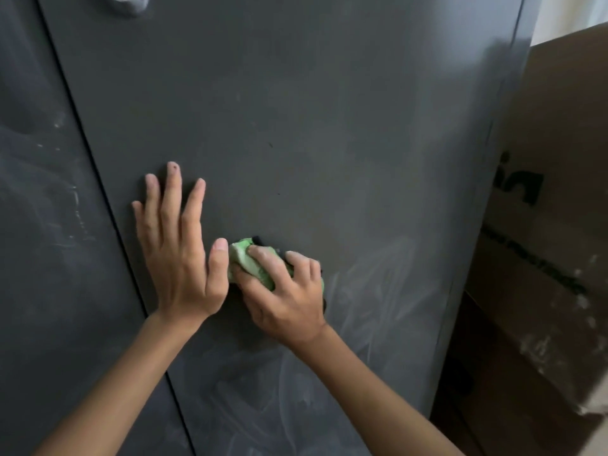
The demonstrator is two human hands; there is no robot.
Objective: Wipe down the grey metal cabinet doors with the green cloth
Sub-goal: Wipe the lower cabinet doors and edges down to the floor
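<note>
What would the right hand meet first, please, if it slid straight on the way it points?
Probably the left hand at its thumb; the crumpled green cloth that the right hand grips nearly touches it.

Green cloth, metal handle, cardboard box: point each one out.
green cloth (pixel 241 258), head view, bunched pale fabric at its left end
metal handle (pixel 126 4), head view, shiny lower edge at the picture's top
cardboard box (pixel 559 110), head view, plain brown side above the print
</note>
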